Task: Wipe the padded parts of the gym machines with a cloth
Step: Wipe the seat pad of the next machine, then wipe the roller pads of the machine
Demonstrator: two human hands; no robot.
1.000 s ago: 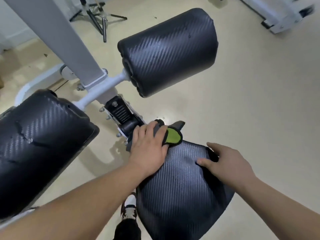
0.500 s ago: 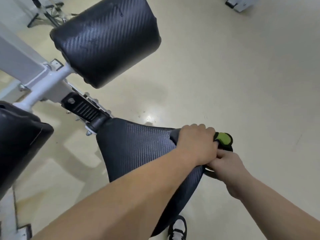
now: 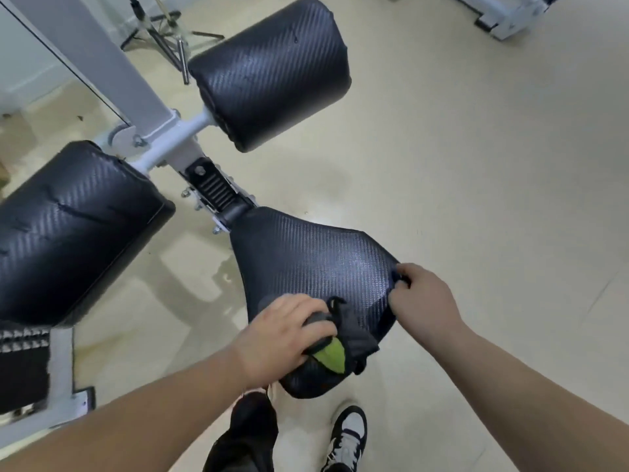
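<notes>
Black seat pad [image 3: 306, 260] getting its wipe!
At 6 o'clock the left hand [image 3: 286, 332] clamps the cloth [image 3: 357, 332]; right hand [image 3: 423, 294] curls round the 3 o'clock edge.

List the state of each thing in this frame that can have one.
Seat pad: held at its right edge, cloth on its near end, sheen on the surface.
Cloth: bunched, pressed on the seat pad under the left hand.
Left hand: fingers curled over the cloth, gripping it.
Right hand: fingers curled round the seat pad's edge.
Far roller pad: untouched.
Near roller pad: untouched, cover creased and cut.
</notes>
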